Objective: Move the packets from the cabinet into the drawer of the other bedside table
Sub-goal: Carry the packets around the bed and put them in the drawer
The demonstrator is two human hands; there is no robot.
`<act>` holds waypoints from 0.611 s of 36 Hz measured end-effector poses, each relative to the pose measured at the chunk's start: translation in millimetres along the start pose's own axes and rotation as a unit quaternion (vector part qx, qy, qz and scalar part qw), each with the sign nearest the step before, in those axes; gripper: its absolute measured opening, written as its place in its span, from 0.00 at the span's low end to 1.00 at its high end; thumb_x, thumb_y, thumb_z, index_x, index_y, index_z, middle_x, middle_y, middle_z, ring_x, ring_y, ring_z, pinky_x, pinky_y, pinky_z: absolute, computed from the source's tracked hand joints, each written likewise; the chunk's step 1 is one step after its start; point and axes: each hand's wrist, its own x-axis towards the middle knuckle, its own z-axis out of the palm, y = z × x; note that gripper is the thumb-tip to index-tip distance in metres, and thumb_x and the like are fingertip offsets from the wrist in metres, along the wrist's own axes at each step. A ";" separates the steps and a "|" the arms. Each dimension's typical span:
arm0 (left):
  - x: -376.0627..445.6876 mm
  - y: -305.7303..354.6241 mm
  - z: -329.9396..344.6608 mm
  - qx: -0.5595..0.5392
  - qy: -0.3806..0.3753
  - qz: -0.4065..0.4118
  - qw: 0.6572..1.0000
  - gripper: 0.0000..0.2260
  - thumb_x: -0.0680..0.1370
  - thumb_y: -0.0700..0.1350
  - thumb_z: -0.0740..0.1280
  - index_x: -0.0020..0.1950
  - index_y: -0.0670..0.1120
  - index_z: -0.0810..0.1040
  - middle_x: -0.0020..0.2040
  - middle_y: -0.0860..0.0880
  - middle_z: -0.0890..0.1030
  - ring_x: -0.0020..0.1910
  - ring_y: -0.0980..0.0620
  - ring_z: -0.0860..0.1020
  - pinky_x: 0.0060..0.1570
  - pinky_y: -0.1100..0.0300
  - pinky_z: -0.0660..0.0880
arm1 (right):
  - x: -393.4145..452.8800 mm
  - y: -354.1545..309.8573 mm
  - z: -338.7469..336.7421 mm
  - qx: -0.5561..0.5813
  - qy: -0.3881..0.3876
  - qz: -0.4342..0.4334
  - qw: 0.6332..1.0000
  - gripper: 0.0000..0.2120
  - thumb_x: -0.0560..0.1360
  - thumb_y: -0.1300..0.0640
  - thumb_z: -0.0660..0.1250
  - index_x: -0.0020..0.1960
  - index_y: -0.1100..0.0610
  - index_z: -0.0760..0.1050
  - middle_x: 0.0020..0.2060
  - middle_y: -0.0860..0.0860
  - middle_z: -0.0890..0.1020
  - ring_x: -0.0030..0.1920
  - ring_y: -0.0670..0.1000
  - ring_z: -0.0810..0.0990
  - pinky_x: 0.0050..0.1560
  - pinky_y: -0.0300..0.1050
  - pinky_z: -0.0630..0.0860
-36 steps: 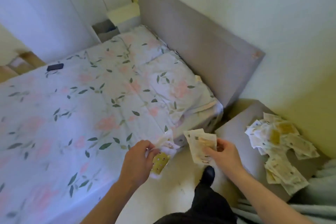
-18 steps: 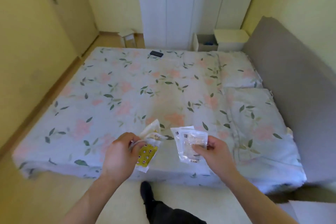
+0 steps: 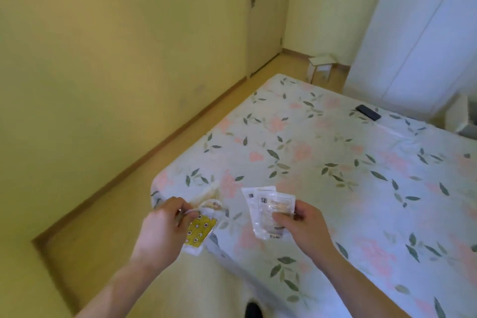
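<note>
Carrying is the step in hand, by my reading: packets are held in both hands, and neither the cabinet nor a drawer shows from the head camera. The left hand is closed around a small bunch of packets — the front one yellow with small printed figures, white edges sticking out past the fingers. The right hand pinches a fanned stack of clear packets between thumb and fingers, their printed white tops pointing up and away from the palm. Both bundles hang over the near corner of the bed, touching nothing else, and sit close together with a gap between them.

At the far right edge, past a dark phone lying on the flowered cover, a pale piece of furniture peeks in; whether it is the other bedside table I cannot tell. The next move likely calls for walking round the foot of the bed towards that side while keeping both grips firm — loose, slippery packets could easily slide out of a fan like this.
</note>
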 end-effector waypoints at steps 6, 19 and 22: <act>46.0 -70.9 -52.8 0.010 0.069 -0.087 0.994 0.09 0.76 0.48 0.74 0.38 0.54 0.77 0.31 0.56 0.77 0.32 0.57 0.75 0.30 0.65 0.67 | 82.6 -62.1 95.9 -0.035 -0.107 -0.039 0.993 0.10 0.72 0.64 0.75 0.49 0.52 0.86 0.42 0.46 0.88 0.44 0.48 0.87 0.47 0.44 0.82; 209.0 -221.5 -166.9 0.009 0.120 -0.116 0.986 0.09 0.77 0.47 0.73 0.39 0.52 0.77 0.32 0.57 0.78 0.32 0.56 0.75 0.30 0.61 0.68 | 210.9 -154.7 293.5 -0.025 -0.143 -0.042 0.989 0.09 0.73 0.65 0.75 0.49 0.53 0.85 0.44 0.46 0.88 0.46 0.47 0.87 0.47 0.44 0.82; 254.8 -251.5 -188.5 0.008 0.106 -0.105 0.989 0.09 0.77 0.49 0.73 0.39 0.54 0.77 0.32 0.56 0.79 0.32 0.55 0.76 0.30 0.59 0.70 | 235.4 -170.7 331.6 -0.010 -0.120 -0.033 0.992 0.10 0.73 0.65 0.75 0.49 0.52 0.85 0.43 0.47 0.89 0.46 0.48 0.88 0.51 0.50 0.83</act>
